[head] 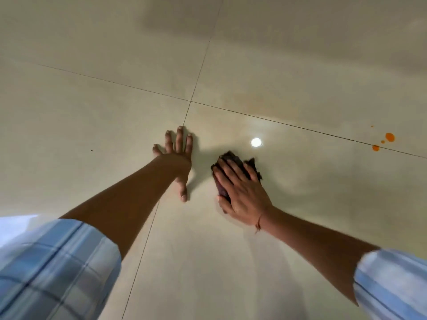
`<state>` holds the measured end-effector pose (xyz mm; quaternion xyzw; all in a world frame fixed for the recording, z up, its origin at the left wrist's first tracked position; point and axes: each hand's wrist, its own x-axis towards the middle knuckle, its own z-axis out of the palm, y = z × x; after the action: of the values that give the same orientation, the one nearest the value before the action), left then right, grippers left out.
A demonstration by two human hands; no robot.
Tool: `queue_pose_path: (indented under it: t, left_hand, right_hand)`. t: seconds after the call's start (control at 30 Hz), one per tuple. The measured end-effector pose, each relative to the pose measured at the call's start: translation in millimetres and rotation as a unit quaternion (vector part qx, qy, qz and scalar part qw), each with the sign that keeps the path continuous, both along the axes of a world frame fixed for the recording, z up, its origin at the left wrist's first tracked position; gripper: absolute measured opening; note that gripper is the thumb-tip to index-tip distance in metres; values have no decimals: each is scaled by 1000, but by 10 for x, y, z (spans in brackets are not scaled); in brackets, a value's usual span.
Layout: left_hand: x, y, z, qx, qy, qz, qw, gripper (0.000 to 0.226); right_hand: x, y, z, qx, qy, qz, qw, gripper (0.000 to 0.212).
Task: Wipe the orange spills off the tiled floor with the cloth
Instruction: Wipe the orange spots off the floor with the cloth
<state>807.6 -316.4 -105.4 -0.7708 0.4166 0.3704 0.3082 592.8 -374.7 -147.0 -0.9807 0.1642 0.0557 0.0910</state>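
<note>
A dark cloth (pixel 233 158) lies bunched on the glossy beige tiled floor (pixel 92 112) near the middle of the view. My right hand (pixel 240 190) presses flat on top of it, fingers straight, thumb along the cloth's near edge. To the left, my left hand (pixel 179 155) rests flat on the tile with fingers spread, holding nothing. Orange spills (pixel 389 137) sit far to the right beside a grout line, as a few small drops, well apart from the cloth.
Thin dark grout lines (pixel 190 101) cross just beyond my left hand. A ceiling light reflection (pixel 256 142) shines on the tile above the cloth. A tiny dark speck (pixel 91 150) lies at the left. A faint orange smear (pixel 254 98) tints the far tile.
</note>
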Motion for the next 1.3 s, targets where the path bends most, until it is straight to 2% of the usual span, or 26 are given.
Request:
queue_pose_path:
  t: [0.07,0.13,0.2,0.23,0.33,0.4,0.57,0.63,0.77,0.93,0.97,1.03,1.1,1.13,1.17,1.23,1.3]
  left_hand:
    - [-37,-76,-22,17,-19,11,1000,174]
    - [-44,-115,-65,28,-28,29,999,178]
    - [-42,-118,-77,28,-29,42,998,178]
    - [-48,-119,-64,26,-27,46,998,179]
    - [-61,-137,-32,20,-32,43,998,180]
    - [-72,-142,-7,22,-34,38,998,181]
    - [-55,-121,-54,17,-38,33,999,183]
    - [-63,-124,-35,9,-35,35,999,180]
    - [-102,-119,44,-10,-27,22,999,177]
    - [-81,-48,71,-26,-15,6,1000,175]
    - [-74,-28,86,-31,-11,2,999,175]
    - [-75,-8,162,-45,-9,-4,999,171]
    - [-33,-53,263,-85,-13,8,996,160]
    - [-20,-122,310,-118,-15,9,993,153]
    - [-15,-214,328,-151,-20,3,988,148]
    - [-58,-424,284,-198,-16,-11,980,148]
    - [-219,-634,212,-215,11,-26,976,152]
  right_hand:
    - [523,-424,15,-22,6,-46,999,67]
    - [1005,-854,55,-27,7,-151,988,66]
    - [1099,-974,30,-11,0,-212,977,66]
    - [982,-900,24,-11,-10,-203,979,66]
    - [338,-624,19,-31,1,-91,995,67]
    - [305,-792,10,-28,20,-58,998,68]
    - [850,-1193,9,-19,-3,-224,974,64]
    - [643,-901,-11,-32,-16,-192,981,65]
    - [324,-530,-4,-25,20,-74,997,67]
    - [829,-488,12,-27,-5,-156,987,64]
    - [763,-356,13,-17,-14,-134,991,64]
    - [425,-128,-6,3,-16,-21,1000,64]
    - [278,-350,2,3,-9,63,998,63]
    - [312,-576,-2,-13,-16,49,999,61]
    - [389,-832,-10,-29,-23,-8,999,60]
    - [510,-1347,-7,-43,-23,-134,990,61]
    - [432,-1563,-26,-45,-31,-199,979,63]
